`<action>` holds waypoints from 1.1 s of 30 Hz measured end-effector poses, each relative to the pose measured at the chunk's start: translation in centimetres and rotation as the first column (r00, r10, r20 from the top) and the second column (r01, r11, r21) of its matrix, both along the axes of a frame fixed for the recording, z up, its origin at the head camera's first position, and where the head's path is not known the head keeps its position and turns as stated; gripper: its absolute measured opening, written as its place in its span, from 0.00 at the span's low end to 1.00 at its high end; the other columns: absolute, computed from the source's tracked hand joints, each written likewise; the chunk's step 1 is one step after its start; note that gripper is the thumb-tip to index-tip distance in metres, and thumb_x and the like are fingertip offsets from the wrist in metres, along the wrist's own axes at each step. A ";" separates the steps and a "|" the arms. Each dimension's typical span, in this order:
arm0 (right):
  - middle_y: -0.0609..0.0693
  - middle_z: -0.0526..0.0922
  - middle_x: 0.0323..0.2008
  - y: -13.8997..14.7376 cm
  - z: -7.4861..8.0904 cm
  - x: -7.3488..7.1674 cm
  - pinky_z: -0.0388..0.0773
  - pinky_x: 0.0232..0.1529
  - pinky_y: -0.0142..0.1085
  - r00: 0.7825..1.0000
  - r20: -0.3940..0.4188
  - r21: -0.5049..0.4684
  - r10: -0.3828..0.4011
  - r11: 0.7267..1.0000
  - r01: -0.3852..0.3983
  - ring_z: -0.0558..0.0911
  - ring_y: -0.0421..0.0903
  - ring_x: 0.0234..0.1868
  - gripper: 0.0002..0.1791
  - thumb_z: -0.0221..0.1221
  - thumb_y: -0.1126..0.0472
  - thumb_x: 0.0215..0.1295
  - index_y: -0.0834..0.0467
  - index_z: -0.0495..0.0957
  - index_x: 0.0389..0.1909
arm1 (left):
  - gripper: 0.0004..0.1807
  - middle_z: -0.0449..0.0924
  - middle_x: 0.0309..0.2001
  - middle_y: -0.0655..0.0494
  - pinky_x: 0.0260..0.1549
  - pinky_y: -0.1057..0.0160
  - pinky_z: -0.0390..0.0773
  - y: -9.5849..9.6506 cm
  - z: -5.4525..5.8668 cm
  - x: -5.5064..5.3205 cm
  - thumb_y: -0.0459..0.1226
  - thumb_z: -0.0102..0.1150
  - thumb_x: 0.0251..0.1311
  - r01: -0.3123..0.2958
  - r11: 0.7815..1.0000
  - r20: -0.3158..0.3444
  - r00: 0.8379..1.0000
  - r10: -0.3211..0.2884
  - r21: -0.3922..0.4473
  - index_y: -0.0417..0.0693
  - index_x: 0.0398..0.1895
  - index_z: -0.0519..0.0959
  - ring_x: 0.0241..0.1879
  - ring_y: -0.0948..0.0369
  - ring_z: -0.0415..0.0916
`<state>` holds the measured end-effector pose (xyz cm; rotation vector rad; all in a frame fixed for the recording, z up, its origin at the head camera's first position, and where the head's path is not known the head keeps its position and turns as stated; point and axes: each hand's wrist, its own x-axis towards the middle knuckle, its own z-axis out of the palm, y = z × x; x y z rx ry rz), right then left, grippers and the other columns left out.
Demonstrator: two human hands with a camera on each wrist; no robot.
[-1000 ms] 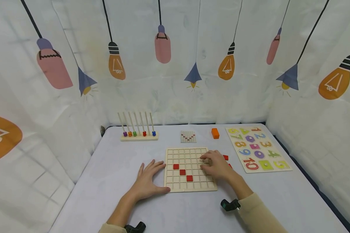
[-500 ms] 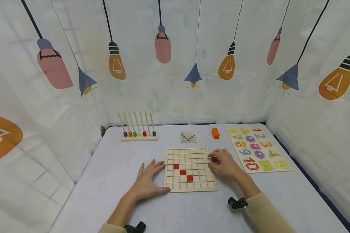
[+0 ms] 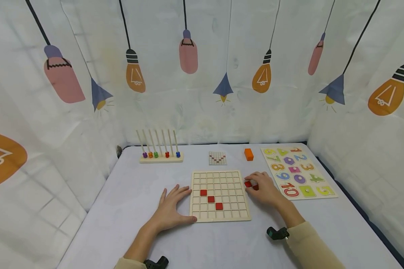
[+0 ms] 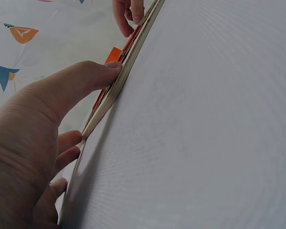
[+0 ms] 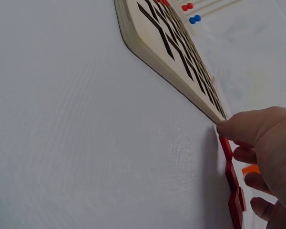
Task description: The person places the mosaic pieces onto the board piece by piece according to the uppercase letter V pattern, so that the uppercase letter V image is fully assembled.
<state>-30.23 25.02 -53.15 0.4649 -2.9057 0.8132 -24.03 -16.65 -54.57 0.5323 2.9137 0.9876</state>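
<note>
A pale wooden grid board (image 3: pixel 229 186) lies on the table, with three red square tiles (image 3: pixel 211 199) in a diagonal on it. My left hand (image 3: pixel 171 209) rests against its left side, fingers spread at the edge and thumb on the near-left corner. Right of the board, my right hand (image 3: pixel 263 189) is over loose red tiles. One red tile (image 3: pixel 248 184) shows between its thumb and fingertips, another (image 3: pixel 255 187) under the palm side. In the right wrist view the thumb tip is beside a row of red tiles (image 5: pixel 232 176), and the fingers stay apart from the thumb.
Behind the board lie a small pattern card (image 3: pixel 217 158) and an orange block (image 3: pixel 248 154). A peg stand with coloured beads (image 3: pixel 161 159) stands at the back left. A number puzzle board (image 3: pixel 297 172) lies to the right.
My right hand has moved right, off the board's right edge to the loose red tiles beside it. The left hand and the three tiles on the board have stayed put.
</note>
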 end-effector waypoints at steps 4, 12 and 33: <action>0.48 0.86 0.62 0.3 -0.3 -0.1 0.74 0.60 0.49 1.000 0.015 0.007 -0.016 1.000 0.016 0.75 0.51 0.60 0.22 0.73 0.53 0.73 0.50 0.87 0.65 | 0.60 0.69 0.84 0.61 0.86 0.27 0.29 0.0 0.0 0.0 0.69 0.84 0.44 -0.003 1.000 0.002 1.000 0.003 0.000 0.60 0.82 0.74 0.91 0.46 0.48; 0.50 0.85 0.62 0.5 -0.7 -0.1 0.70 0.59 0.52 1.000 0.007 0.021 -0.017 1.000 0.017 0.75 0.54 0.61 0.19 0.71 0.55 0.75 0.49 0.88 0.63 | 0.60 0.69 0.84 0.62 0.86 0.27 0.29 0.1 -0.1 0.0 0.70 0.84 0.43 -0.005 1.000 0.006 1.000 0.005 0.000 0.61 0.82 0.75 0.91 0.46 0.48; 0.45 0.86 0.51 0.7 -0.3 -0.1 0.62 0.52 0.48 0.999 -0.004 0.035 -0.050 0.998 0.050 0.73 0.51 0.57 0.11 0.72 0.50 0.75 0.47 0.90 0.53 | 0.60 0.70 0.84 0.61 0.86 0.27 0.30 0.1 0.1 0.1 0.69 0.84 0.44 -0.005 1.000 0.002 1.000 0.005 0.005 0.61 0.82 0.74 0.91 0.46 0.49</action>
